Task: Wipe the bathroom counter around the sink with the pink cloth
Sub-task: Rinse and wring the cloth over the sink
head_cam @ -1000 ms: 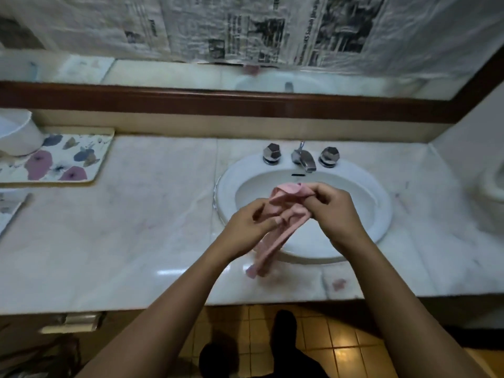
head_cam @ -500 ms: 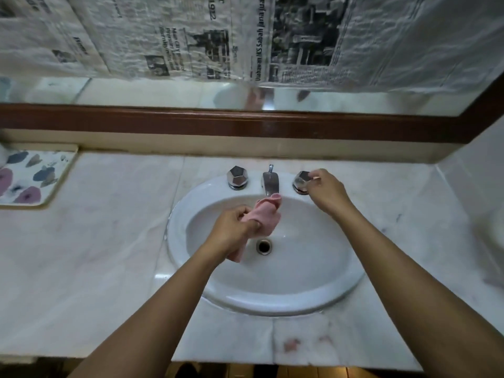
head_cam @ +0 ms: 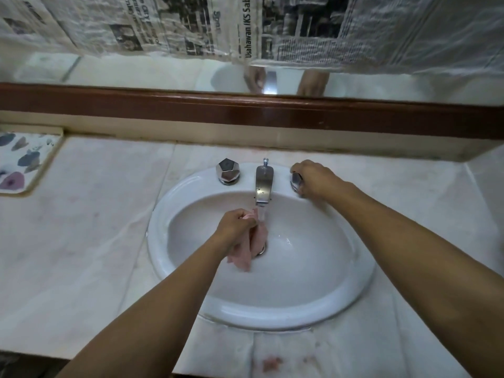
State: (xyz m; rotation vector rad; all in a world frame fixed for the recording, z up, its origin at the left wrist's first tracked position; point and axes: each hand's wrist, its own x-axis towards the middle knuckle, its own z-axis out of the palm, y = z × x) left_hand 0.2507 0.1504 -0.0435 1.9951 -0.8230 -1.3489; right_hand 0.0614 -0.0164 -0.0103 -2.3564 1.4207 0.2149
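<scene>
While water runs from the faucet (head_cam: 264, 184) at the centre of the head view, the pink cloth (head_cam: 246, 248) hangs bunched and crumpled inside the sink (head_cam: 272, 312), just below the spout. It is a pale, soft pink, folded on itself into a loose wad; a small peak of it shows above the knuckles, right beside the thin stream, and the larger part droops below the fist toward the drain (head_cam: 261, 250), which it partly covers. Whether the fabric is soaked through is hard to judge at this sharpness, though the stream seems to land on its upper edge.

The left hand (head_cam: 236, 226), middle of the frame, has its fingers curled tightly around the cloth. The right hand (head_cam: 313, 178), upper right of centre, is cupped over the right tap handle (head_cam: 296, 181), fingers wrapped on it. The left tap handle (head_cam: 227, 171) stands free, just left of the faucet.

The white oval sink holds only the cloth, the hand and the running water; its bowl is otherwise bare. Around it lies the pale marble counter (head_cam: 95, 227), with reddish stains (head_cam: 271, 362) near the bottom edge of the frame. A floral tray (head_cam: 19, 162) sits at the far left. Along the top, newspaper (head_cam: 191, 25) covers the mirror (head_cam: 136, 73) above a brown wooden ledge (head_cam: 245, 111).
</scene>
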